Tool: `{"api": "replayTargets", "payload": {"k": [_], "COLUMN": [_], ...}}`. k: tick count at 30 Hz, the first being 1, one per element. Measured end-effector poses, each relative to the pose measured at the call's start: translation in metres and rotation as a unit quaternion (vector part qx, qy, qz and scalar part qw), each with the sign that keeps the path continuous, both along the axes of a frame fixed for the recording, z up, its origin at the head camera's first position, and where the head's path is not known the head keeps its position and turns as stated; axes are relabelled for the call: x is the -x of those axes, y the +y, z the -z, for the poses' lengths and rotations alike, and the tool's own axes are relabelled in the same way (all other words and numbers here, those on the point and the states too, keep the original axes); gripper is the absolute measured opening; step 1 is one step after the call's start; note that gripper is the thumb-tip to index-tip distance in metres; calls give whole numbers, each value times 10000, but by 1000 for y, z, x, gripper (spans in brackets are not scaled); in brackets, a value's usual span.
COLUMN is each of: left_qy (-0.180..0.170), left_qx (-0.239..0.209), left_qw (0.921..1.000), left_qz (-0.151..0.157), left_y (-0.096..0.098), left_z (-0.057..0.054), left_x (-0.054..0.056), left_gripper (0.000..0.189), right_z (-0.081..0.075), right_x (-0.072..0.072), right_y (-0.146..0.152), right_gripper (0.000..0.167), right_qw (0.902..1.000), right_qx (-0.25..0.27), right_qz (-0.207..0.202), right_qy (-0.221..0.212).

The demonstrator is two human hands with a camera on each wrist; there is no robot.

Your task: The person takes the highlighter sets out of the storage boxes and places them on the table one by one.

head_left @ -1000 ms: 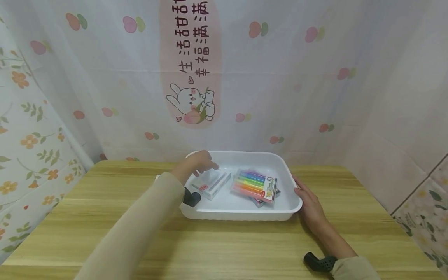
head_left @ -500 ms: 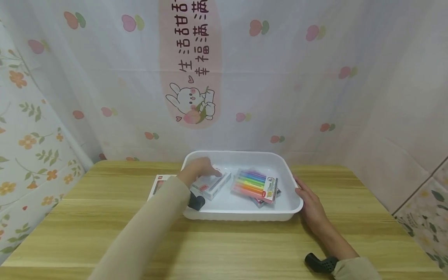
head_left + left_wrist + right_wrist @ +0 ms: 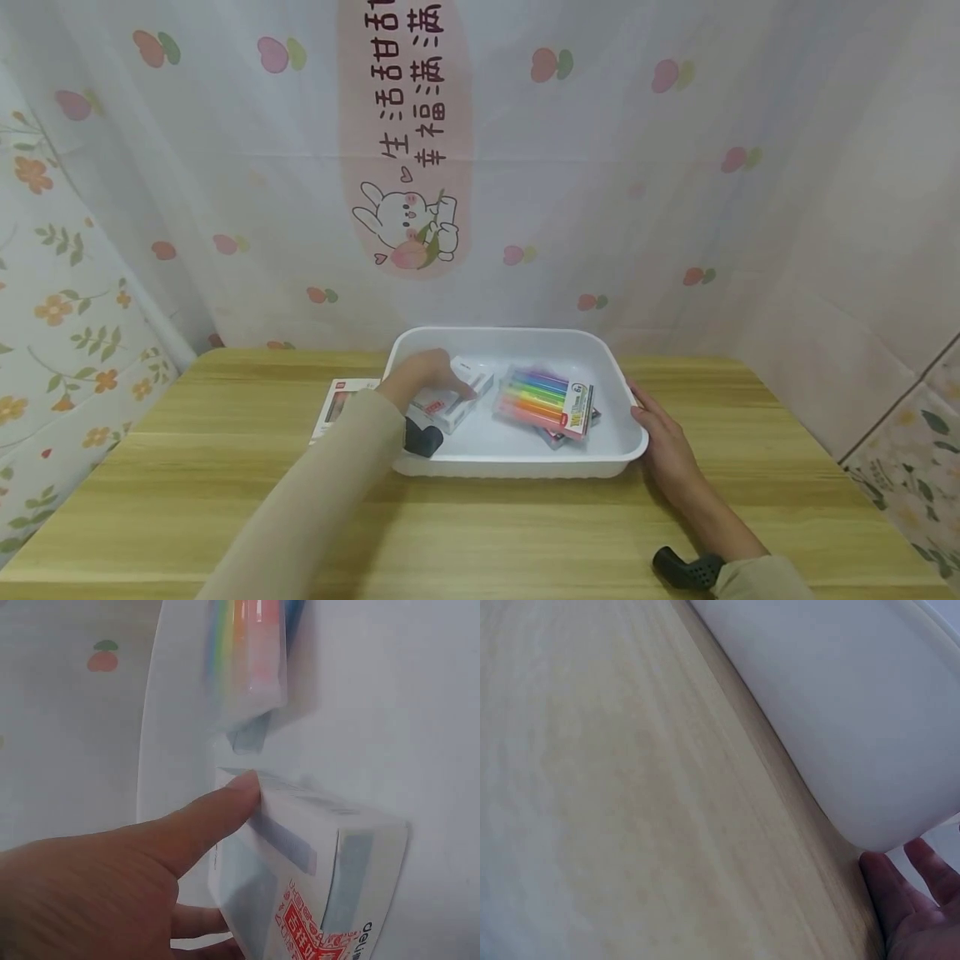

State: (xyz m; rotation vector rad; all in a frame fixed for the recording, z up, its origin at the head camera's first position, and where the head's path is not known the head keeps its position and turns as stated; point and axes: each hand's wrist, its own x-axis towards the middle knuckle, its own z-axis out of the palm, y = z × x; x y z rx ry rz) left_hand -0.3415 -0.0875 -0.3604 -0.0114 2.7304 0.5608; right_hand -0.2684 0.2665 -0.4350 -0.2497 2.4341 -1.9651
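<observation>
Here, the left hand [image 3: 423, 372] has its grip closed on a white box [image 3: 452, 398] inside the white tray [image 3: 517, 461]; the right hand [image 3: 663, 442], fingers relaxed, rests against the tray's side on the tabletop [image 3: 525, 533].

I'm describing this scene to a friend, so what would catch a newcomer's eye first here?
A white tray sits mid-table with a rainbow marker pack inside on its right. The left hand grips a white box in the tray's left half, while the right hand rests against the tray's right rim.
</observation>
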Motion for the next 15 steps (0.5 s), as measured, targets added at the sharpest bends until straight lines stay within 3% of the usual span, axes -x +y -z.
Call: {"api": "replayTargets", "payload": {"k": [15], "left_qy": [-249], "left_qx": [-185], "left_qw": [9994], "left_qz": [-130], "left_y": [4], "left_z": [1], "left_x": [2], "left_gripper": [67], "right_z": [-2], "right_x": [-2], "right_y": [-1], "right_gripper": [57], "right_qw": [10000], "right_qx": [-49], "right_qz": [-34], "right_qy": [16]}}
